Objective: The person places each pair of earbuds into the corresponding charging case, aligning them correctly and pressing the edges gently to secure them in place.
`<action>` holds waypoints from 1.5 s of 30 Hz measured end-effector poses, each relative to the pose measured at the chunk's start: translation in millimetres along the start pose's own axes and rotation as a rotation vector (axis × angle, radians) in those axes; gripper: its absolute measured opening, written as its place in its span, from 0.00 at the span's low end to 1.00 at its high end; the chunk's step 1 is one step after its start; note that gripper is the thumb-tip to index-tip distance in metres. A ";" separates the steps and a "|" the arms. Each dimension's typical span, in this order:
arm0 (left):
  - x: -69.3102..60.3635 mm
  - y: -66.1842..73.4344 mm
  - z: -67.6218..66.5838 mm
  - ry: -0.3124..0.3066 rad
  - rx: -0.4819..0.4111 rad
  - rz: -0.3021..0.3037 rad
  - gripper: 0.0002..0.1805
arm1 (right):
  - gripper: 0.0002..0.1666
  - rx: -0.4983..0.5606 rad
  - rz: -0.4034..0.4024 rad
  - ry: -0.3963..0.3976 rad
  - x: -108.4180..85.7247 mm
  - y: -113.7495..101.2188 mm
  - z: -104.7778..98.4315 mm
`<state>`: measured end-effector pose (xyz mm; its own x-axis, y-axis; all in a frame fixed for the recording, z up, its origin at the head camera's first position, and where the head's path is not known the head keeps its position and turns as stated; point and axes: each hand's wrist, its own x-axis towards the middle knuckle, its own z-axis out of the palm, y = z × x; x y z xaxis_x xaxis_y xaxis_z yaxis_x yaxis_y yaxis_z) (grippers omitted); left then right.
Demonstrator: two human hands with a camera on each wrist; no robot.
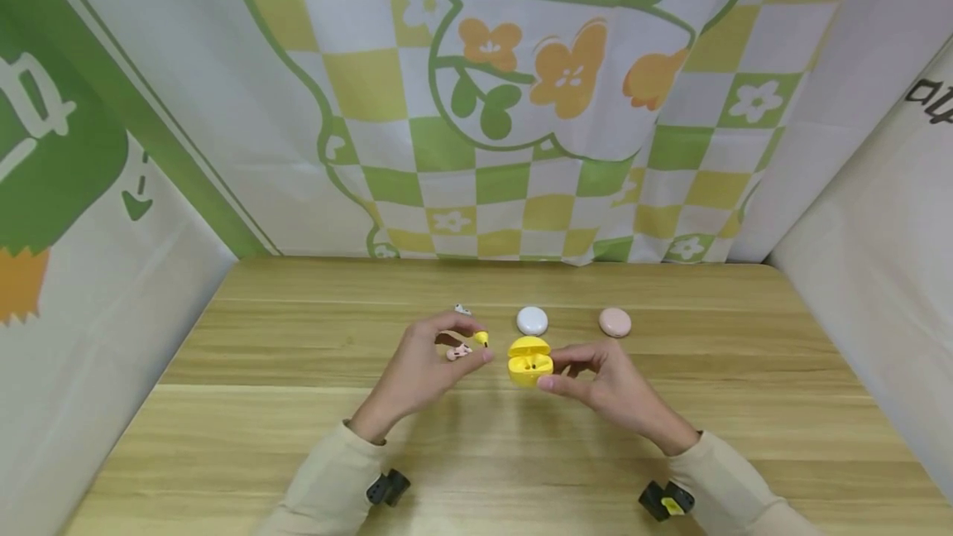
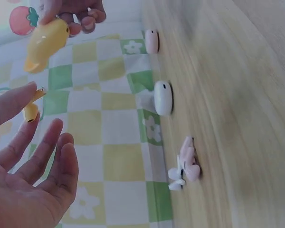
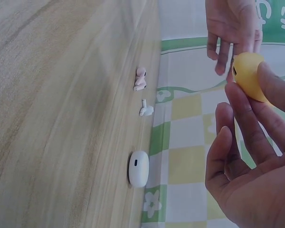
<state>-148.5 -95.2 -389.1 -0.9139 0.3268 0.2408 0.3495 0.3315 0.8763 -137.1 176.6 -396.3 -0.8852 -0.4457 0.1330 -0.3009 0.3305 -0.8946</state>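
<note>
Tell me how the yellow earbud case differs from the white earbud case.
The yellow earbud case has its lid open; the white earbud case is closed. The yellow case is held above the wooden table, while the white case rests on it. Both have rounded shells with a small dark slot.

A checked floral curtain [image 1: 514, 180] hangs behind the far edge of the wood-grain worktop [image 1: 521, 470]; 2 printed, pale side drapes [image 1: 878, 255] flank its left and right edges.
</note>
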 end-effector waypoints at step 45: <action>3.9 21.9 29.7 0.099 0.130 0.329 0.15 | 0.13 -0.005 0.003 0.015 2.0 -3.1 2.3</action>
<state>-138.3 -60.3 -381.3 -0.7617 0.3493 0.5457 0.6454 0.3346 0.6867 -137.1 172.8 -394.2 -0.8912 -0.4325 0.1369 -0.3003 0.3362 -0.8926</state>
